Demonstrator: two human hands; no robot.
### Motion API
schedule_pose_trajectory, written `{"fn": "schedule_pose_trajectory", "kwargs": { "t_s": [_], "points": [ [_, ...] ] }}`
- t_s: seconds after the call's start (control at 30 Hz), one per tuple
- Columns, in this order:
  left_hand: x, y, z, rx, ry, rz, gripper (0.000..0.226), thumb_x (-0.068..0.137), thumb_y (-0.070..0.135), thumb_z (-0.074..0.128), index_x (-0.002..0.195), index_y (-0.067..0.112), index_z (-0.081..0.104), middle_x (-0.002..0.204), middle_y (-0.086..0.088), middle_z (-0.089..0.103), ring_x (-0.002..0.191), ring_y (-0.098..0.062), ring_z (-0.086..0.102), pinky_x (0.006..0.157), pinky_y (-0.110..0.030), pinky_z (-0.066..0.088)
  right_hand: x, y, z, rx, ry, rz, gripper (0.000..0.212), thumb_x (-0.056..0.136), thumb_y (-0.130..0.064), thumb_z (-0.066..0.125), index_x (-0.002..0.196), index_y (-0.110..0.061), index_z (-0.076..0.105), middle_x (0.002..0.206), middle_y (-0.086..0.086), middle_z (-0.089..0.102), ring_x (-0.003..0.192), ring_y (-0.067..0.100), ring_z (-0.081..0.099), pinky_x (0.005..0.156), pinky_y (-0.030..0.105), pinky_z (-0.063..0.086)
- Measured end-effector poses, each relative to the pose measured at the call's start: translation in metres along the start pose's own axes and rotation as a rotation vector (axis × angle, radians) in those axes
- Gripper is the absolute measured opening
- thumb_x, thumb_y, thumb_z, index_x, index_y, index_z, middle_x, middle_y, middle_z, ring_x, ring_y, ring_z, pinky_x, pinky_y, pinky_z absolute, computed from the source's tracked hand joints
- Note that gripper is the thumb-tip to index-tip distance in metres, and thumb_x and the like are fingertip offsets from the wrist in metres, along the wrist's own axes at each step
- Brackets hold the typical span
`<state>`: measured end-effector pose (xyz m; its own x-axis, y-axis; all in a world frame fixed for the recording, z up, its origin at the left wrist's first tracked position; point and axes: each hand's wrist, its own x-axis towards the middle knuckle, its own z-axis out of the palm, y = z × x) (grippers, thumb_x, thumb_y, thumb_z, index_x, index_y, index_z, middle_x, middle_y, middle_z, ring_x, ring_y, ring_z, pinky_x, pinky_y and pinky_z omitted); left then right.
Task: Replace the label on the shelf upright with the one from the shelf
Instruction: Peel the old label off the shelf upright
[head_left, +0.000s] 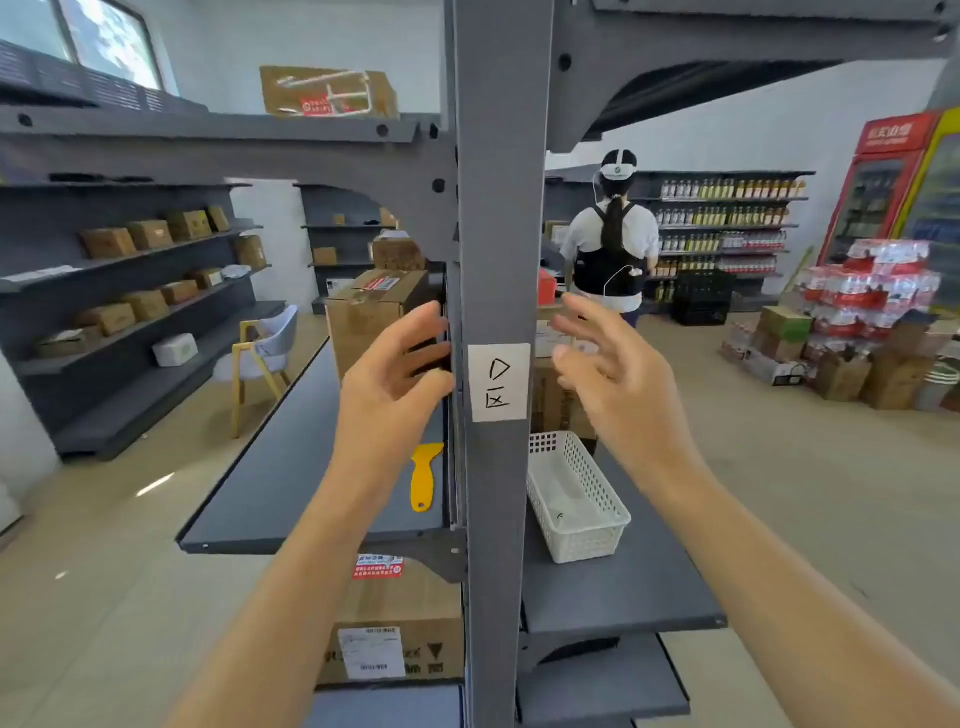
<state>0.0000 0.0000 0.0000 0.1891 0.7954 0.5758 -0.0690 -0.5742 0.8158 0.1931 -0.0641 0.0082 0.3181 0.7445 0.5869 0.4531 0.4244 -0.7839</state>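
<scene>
A white paper label (498, 383) with black handwritten marks sticks on the front of the grey shelf upright (496, 218) at chest height. My left hand (392, 371) hovers just left of the upright, fingers spread, holding nothing. My right hand (605, 356) is raised just right of the upright, fingers apart and slightly blurred, also holding nothing. Neither hand touches the label. A yellow scraper (425, 476) lies on the left shelf board (291, 467) beside the upright.
A white perforated basket (574, 501) stands on the right shelf board (634, 582). Cardboard boxes (371, 317) sit behind my left hand and on the shelf below. A person (613, 244) stands in the aisle behind. Stacked drink packs (872, 291) are at right.
</scene>
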Motion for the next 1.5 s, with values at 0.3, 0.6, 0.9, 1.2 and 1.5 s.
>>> {"fn": "schedule_pose_trajectory", "kwargs": {
  "t_s": [0.3, 0.6, 0.9, 1.2, 1.5],
  "points": [
    [-0.013, -0.041, 0.008, 0.211, -0.003, 0.017, 0.066, 0.072, 0.006, 0.066, 0.133, 0.028, 0.051, 0.124, 0.004, 0.065, 0.114, -0.017, 0.064, 0.094, -0.036, 0.056, 0.014, 0.041, 0.01, 0.146, -0.081, -0.116, 0.054, 0.091, -0.001, 0.069, 0.137, -0.027, 0.058, 0.121, -0.019, 0.067, 0.09, 0.005, 0.07, 0.074, 0.019, 0.059],
    [-0.007, -0.051, 0.012, 0.202, 0.006, -0.017, 0.067, 0.076, 0.009, 0.071, 0.138, 0.024, 0.051, 0.119, 0.01, 0.065, 0.105, -0.01, 0.065, 0.084, -0.026, 0.057, -0.005, 0.069, 0.012, 0.174, -0.161, -0.077, 0.077, 0.083, 0.011, 0.071, 0.141, -0.036, 0.052, 0.127, -0.013, 0.066, 0.097, 0.016, 0.069, 0.086, 0.031, 0.061],
    [-0.007, -0.054, 0.02, 0.123, 0.018, 0.011, 0.067, 0.072, 0.016, 0.072, 0.135, 0.025, 0.05, 0.123, 0.002, 0.062, 0.107, -0.018, 0.062, 0.084, -0.025, 0.057, -0.011, 0.069, 0.017, 0.15, -0.134, -0.055, 0.074, 0.082, 0.007, 0.076, 0.143, -0.028, 0.054, 0.124, -0.018, 0.069, 0.1, 0.016, 0.071, 0.087, 0.03, 0.062],
    [-0.006, -0.062, 0.019, 0.063, 0.023, 0.004, 0.061, 0.073, 0.021, 0.075, 0.128, 0.033, 0.052, 0.121, 0.003, 0.064, 0.105, -0.016, 0.062, 0.083, -0.025, 0.058, -0.011, 0.066, 0.019, 0.142, -0.11, -0.044, 0.071, 0.082, 0.003, 0.078, 0.141, -0.028, 0.054, 0.122, -0.022, 0.068, 0.097, 0.011, 0.071, 0.083, 0.026, 0.062],
    [0.003, -0.06, 0.004, 0.273, 0.011, 0.286, 0.051, 0.081, 0.029, 0.08, 0.124, 0.022, 0.054, 0.118, 0.0, 0.066, 0.104, -0.021, 0.065, 0.084, -0.025, 0.056, -0.01, 0.063, 0.02, 0.131, -0.1, -0.054, 0.071, 0.083, 0.0, 0.078, 0.142, -0.029, 0.051, 0.123, -0.024, 0.066, 0.096, 0.012, 0.07, 0.082, 0.027, 0.062]
  ]
}}
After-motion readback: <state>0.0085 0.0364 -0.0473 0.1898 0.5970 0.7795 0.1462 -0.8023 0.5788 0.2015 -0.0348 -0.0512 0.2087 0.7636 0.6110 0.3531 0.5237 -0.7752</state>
